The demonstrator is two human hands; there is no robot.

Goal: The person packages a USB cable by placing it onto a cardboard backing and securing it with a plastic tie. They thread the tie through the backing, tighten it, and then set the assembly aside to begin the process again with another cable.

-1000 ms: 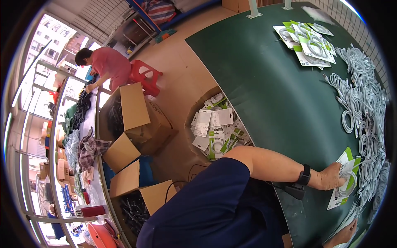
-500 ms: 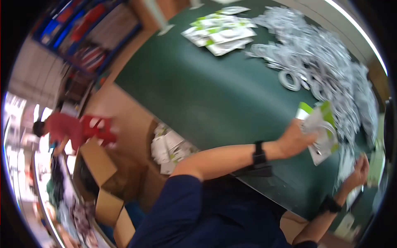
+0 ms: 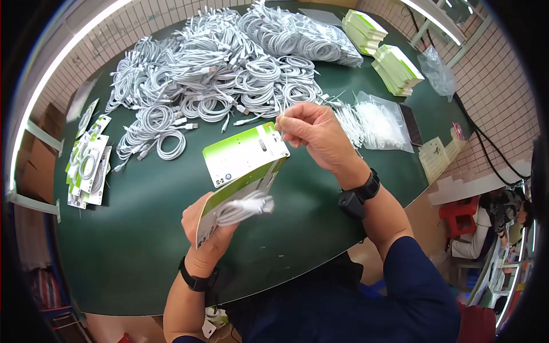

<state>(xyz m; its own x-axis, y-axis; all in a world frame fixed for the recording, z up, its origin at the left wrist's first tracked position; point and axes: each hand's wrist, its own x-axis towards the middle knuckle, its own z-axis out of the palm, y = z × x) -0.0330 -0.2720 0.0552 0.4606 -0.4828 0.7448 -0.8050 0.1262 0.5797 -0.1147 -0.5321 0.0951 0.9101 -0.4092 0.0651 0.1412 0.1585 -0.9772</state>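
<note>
A left hand grips a green-and-white card bearing a coiled pale cable above the table's near half, while the right hand pinches thumb and fingers together near the card's far end, anything between them too small to tell. The green table has bare room between card and near edge; beyond, a heap of gray cables crowds the far side, and smaller packaged cards pile near the left edge.
</note>
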